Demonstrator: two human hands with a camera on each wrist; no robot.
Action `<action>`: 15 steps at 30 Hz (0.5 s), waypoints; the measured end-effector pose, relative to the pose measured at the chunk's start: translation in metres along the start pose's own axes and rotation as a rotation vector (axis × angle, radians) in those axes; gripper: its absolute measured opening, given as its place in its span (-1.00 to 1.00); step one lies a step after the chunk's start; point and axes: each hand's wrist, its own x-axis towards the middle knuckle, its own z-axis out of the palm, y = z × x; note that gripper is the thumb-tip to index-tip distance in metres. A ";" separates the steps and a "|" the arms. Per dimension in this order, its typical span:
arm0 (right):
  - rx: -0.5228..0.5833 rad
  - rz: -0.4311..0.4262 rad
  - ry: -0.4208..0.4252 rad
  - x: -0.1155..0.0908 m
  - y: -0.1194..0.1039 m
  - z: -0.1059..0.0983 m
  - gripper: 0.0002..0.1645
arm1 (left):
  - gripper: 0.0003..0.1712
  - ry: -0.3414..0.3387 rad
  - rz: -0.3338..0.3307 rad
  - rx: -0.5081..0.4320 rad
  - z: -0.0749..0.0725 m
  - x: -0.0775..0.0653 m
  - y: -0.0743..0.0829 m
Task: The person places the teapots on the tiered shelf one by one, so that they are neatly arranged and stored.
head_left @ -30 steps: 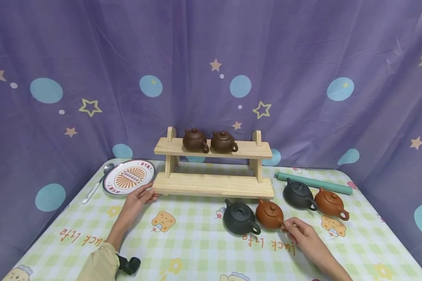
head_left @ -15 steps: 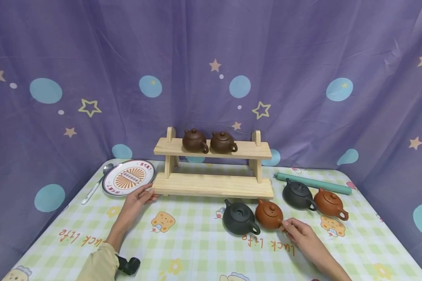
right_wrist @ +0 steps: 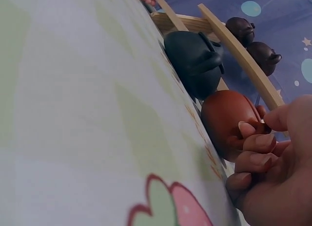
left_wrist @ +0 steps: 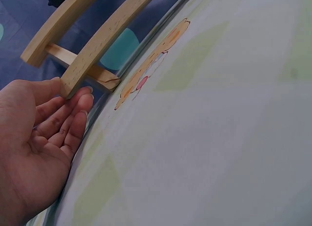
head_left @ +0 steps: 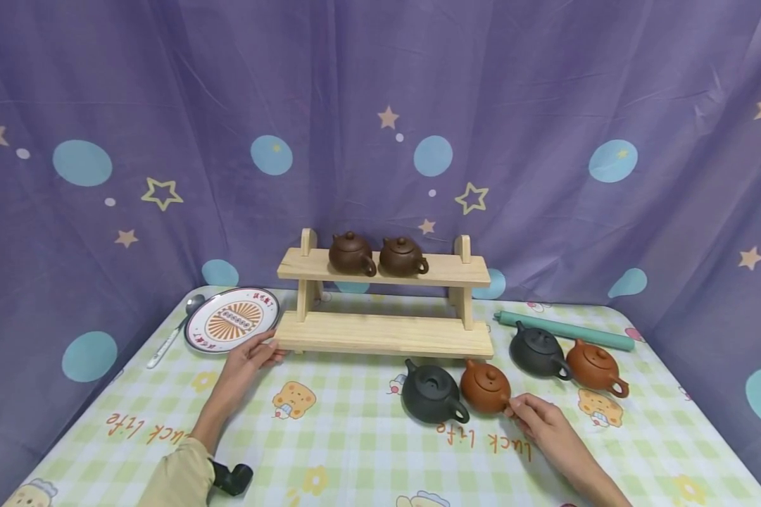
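Observation:
My left hand [head_left: 248,362] pinches the left end of the lower board of a two-tier wooden shelf [head_left: 380,332]; in the left wrist view the thumb lies on top and the fingers below. With thumb and fingers, my right hand [head_left: 541,421] grips the handle of an orange-brown teapot [head_left: 485,387] in front of the shelf's right end. A black teapot [head_left: 429,394] stands close at its left, handle towards me. On the upper board sit two dark brown teapots, one on the left [head_left: 351,252] and one on the right [head_left: 403,256].
Right of the shelf are another black teapot [head_left: 538,351] and another orange-brown teapot [head_left: 595,366], before a green roll [head_left: 570,331]. At left lie a patterned plate [head_left: 196,327] and a spoon [head_left: 167,345]. A purple curtain [head_left: 355,84] hangs behind the checked tablecloth [head_left: 355,451].

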 end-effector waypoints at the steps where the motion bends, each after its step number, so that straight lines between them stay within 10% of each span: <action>1: 0.002 0.003 0.006 0.000 0.000 0.000 -0.68 | -0.36 -0.001 0.000 -0.002 0.000 0.000 0.000; 15: -0.018 0.023 0.058 0.000 0.001 0.002 -0.68 | -0.36 -0.001 0.001 -0.007 0.000 0.000 -0.001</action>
